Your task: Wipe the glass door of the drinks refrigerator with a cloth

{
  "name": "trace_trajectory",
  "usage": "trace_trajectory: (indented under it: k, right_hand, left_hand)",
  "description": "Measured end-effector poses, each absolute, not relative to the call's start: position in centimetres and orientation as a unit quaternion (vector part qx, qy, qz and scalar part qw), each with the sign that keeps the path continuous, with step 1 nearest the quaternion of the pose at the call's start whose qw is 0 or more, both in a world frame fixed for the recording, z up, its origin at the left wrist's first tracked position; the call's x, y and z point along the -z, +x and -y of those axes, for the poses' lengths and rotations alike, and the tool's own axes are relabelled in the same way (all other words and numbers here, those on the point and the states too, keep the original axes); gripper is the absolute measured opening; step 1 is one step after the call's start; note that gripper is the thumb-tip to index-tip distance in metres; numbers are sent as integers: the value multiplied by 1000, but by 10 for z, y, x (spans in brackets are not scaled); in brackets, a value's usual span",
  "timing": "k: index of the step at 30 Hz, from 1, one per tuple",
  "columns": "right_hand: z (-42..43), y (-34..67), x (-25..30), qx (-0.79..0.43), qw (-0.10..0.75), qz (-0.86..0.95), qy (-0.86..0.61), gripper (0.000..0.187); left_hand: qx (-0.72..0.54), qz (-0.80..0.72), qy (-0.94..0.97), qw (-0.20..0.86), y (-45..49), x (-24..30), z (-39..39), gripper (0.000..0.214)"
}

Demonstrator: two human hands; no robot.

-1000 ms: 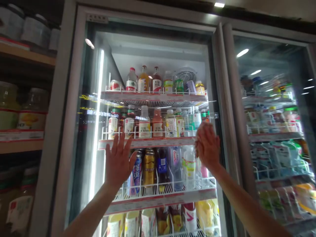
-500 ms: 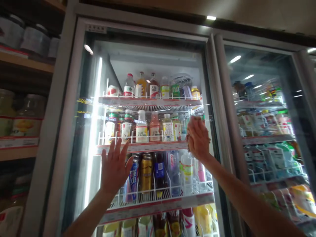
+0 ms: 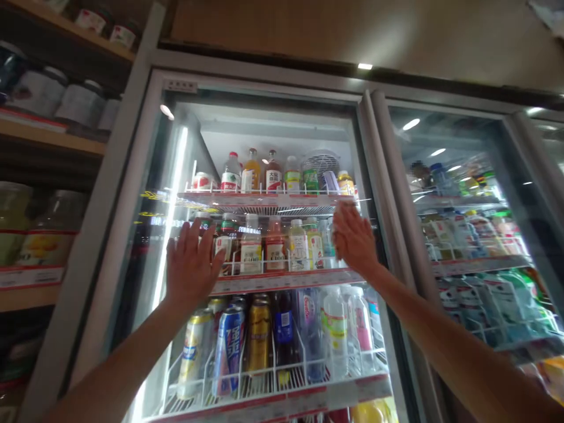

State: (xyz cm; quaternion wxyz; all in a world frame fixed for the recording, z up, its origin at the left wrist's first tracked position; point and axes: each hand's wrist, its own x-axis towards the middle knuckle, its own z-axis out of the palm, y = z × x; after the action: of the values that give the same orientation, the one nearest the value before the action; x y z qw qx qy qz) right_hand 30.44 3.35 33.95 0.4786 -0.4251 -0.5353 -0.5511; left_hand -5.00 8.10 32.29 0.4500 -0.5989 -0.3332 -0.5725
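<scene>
Door glass (image 3: pixel 278 212): transparent, grey-framed, reflection-flecked | left fingers (image 3: pixel 192 239): spread wide | right fingers (image 3: pixel 349 222): bunched, cannot tell if holding

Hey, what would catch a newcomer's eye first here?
Probably the raised left hand and right hand, before the glass door of a lit drinks fridge. Inside, a bright light strip runs up the left side, and a gold can stands on the third shelf down.

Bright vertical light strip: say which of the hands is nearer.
Left. In view, the left hand is just right of the light strip; the right hand is much farther right.
</scene>
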Motion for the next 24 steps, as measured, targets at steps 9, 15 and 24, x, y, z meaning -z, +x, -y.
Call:
trace_trajectory:
  k: [9, 15, 24]
  right_hand:
    - [-35, 319, -386, 554, 483, 514, -443, 49]
    - [-37, 292, -427, 516, 523, 495, -463, 51]
    - [-39, 269, -454, 497, 564, 480, -452, 52]
  left_hand:
    - [589, 329, -580, 456, -49, -326, -95, 53]
    - [585, 321, -571, 479, -52, -326, -98, 53]
    - [583, 317, -573, 481, -50, -326, -93, 52]
